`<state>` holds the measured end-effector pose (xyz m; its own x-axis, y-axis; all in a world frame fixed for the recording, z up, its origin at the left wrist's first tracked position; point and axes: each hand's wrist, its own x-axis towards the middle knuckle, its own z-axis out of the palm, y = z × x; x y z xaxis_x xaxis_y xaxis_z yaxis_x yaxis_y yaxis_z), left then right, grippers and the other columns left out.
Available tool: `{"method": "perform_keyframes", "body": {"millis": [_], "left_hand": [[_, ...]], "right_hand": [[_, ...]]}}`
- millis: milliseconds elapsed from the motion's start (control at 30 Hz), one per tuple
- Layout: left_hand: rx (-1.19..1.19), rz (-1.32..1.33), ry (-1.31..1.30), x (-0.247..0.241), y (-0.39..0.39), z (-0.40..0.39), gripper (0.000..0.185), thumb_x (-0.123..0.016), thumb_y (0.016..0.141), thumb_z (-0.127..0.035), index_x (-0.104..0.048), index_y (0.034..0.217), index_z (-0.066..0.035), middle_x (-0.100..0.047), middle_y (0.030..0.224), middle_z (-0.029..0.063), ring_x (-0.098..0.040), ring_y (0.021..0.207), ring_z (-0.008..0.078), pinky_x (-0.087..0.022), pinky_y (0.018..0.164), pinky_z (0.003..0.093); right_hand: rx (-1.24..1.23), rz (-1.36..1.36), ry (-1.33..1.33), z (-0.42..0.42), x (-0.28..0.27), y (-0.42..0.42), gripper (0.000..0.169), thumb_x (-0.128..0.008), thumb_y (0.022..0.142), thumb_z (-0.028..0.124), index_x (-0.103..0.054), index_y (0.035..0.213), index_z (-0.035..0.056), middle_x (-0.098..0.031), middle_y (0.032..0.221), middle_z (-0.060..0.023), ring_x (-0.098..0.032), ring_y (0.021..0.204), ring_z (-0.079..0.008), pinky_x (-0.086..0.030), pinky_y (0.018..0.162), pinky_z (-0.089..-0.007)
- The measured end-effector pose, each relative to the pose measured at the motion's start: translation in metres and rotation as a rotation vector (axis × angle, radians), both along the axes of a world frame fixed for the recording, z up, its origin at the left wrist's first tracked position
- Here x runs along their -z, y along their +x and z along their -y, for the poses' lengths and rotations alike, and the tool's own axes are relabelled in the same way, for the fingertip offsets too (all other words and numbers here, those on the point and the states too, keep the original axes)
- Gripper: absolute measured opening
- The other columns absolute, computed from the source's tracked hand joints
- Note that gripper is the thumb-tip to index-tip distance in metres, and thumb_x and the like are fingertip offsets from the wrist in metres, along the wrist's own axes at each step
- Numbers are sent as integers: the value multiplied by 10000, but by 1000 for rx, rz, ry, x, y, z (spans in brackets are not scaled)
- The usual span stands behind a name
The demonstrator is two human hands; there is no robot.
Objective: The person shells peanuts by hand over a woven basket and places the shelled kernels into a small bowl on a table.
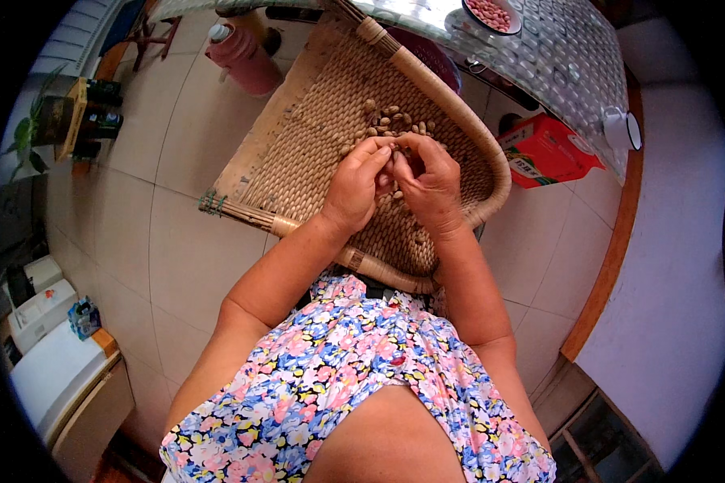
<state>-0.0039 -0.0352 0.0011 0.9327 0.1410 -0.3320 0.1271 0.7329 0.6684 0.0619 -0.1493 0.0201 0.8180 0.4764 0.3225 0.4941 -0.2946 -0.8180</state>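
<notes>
A woven wicker winnowing basket [296, 154] lies before me, its curved rim close to my body. Over its middle, my left hand [362, 175] and my right hand [426, 175] meet at the fingertips. Between them they pinch a peanut [393, 148], which the fingers mostly cover. Just beyond the hands, several unshelled peanuts [393, 118] are heaped on the weave, and a few more lie below and beside the fingers. On the table stands a white bowl with a dark rim [515, 27], holding pink-skinned shelled peanuts [489, 13].
A table with a patterned clear cover [544, 66] runs along the far side. At its right edge is a white enamel mug [621, 128]. On the tiled floor stand a red carton [544, 151] and a pink vacuum flask [248, 63]. A white cabinet top [54, 368] is at lower left.
</notes>
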Motion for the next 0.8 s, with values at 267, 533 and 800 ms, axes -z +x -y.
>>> {"method": "perform_keyframes", "body": {"millis": [267, 533, 800], "left_hand": [[-26, 85, -246, 13, 4, -4, 251, -339, 1034, -160, -532, 1137, -36, -580, 1006, 48, -565, 899, 134, -474, 827, 277], [-37, 13, -310, 23, 6, -4, 260, -371, 1027, -178, -569, 1082, -19, -600, 961, 63, -580, 877, 140, -498, 801, 278], [-24, 17, -222, 13, -4, -12, 199, -440, 931, -32, -541, 1103, -39, -579, 865, 40, -488, 664, 87, -393, 566, 202]], "right_hand": [[-262, 296, -413, 8, -36, -2, 203, -663, 804, 182, -614, 965, 70, -643, 839, -116, -649, 757, -313, -530, 622, -392], [-139, 77, -232, 10, -28, 2, 176, -665, 796, 109, -609, 953, 54, -645, 833, -142, -647, 750, -323, -523, 650, -399], [186, 218, -120, 16, -36, 66, 111, -651, 819, 68, -604, 912, 31, -641, 795, -139, -658, 695, -272, -520, 642, -340]]}}
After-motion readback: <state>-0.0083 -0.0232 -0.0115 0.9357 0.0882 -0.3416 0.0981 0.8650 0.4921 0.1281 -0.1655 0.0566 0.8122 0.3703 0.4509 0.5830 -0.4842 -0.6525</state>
